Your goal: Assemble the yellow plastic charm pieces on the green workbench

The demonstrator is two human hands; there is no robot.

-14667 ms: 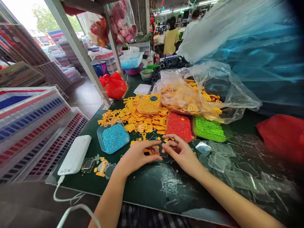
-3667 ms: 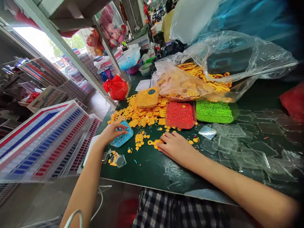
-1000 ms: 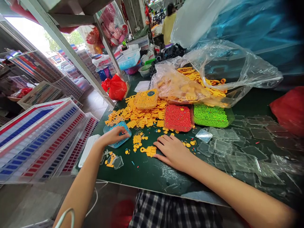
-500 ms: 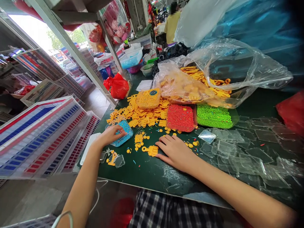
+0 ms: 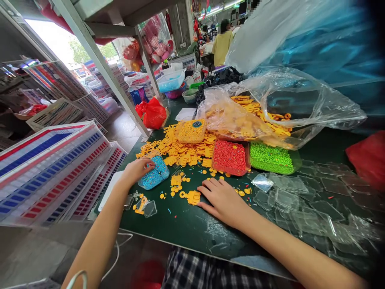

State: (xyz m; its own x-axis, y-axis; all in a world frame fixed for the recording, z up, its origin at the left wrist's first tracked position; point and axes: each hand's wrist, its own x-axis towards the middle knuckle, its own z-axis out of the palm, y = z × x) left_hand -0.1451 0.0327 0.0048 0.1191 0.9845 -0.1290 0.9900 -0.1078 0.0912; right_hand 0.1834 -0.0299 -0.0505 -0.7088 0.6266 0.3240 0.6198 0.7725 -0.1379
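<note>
My left hand (image 5: 136, 171) reaches over the near-left side of a tray of blue beads (image 5: 157, 173), its fingers bent together at the beads; whatever they pinch is too small to tell. My right hand (image 5: 217, 197) rests on the green table, thumb and fingertips at the right end of a flat yellow plastic piece (image 5: 193, 197) with a ring at its left end. Small yellow discs and another yellow piece (image 5: 176, 180) lie between the hands. Behind are a heap of yellow pieces (image 5: 171, 144), a tray of yellow beads (image 5: 191, 131), one of red beads (image 5: 230, 156) and one of green beads (image 5: 270, 157).
Clear plastic plates (image 5: 288, 196) cover the table's right side. A transparent bag (image 5: 240, 116) of yellow parts lies behind the trays. A red bag (image 5: 154, 114) sits at the far left corner, by a shelf post. Stacked crates (image 5: 54, 172) stand left of the table.
The view has tilted up slightly, so the table sits lower. My left hand has drawn back a little toward the left edge of the blue beads. My right hand stays at the yellow piece.
</note>
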